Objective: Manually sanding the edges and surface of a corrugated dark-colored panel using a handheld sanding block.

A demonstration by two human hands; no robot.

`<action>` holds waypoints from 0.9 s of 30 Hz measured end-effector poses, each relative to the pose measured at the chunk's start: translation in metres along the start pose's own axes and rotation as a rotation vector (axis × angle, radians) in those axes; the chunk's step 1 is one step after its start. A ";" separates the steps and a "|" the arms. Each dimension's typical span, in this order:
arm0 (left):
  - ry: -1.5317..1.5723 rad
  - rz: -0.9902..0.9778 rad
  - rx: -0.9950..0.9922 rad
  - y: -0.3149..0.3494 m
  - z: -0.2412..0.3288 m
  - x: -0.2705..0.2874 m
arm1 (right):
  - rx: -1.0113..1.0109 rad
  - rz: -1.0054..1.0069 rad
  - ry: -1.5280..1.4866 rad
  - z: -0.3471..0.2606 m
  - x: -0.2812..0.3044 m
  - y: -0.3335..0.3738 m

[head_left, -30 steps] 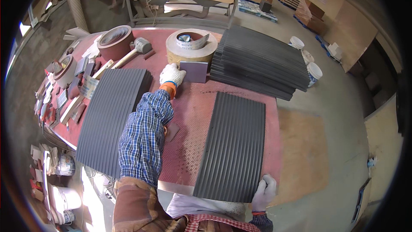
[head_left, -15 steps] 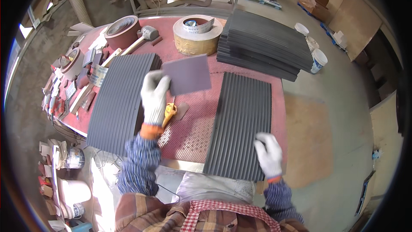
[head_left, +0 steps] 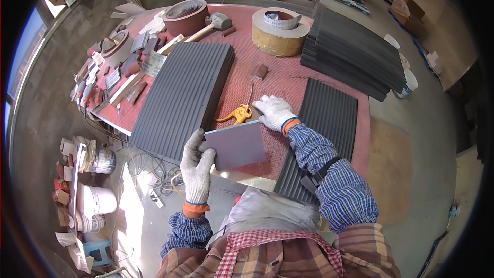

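A red perforated worktable (head_left: 288, 80) fills the frame's centre, crowded by a ribbed dark panel (head_left: 182, 98) at left, another ribbed panel (head_left: 321, 134) at right and a stacked pile of panels (head_left: 355, 54) upper right. Bare tabletop runs between the two single panels. Just below centre, the gloved left hand (head_left: 198, 162) grips a flat, square purple-grey sheet (head_left: 236, 145) by its left edge. The gloved right hand (head_left: 275, 112) rests spread, holding nothing, beside yellow-handled scissors (head_left: 235, 115).
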State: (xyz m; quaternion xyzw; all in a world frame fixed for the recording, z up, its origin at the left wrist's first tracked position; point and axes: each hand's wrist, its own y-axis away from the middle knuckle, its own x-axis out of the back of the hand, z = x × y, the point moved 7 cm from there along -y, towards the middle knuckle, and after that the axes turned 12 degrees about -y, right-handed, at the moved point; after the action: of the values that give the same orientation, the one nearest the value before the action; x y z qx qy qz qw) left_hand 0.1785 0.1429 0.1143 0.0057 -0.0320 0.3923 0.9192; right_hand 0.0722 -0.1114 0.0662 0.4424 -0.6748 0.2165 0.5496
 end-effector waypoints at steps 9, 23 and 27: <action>0.159 -0.023 0.145 0.003 -0.016 0.003 | 0.001 -0.053 0.209 -0.026 -0.017 0.012; 0.171 0.160 0.185 0.027 -0.026 0.051 | -0.260 0.057 -0.245 -0.015 -0.009 0.013; 0.164 0.167 0.136 0.030 -0.016 0.051 | -0.377 0.035 -0.382 -0.002 -0.015 0.023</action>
State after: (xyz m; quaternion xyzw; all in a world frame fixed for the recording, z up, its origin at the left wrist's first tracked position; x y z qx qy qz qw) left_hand 0.1927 0.2007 0.1012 0.0331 0.0698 0.4680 0.8803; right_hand 0.0537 -0.0926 0.0572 0.3534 -0.8022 0.0089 0.4811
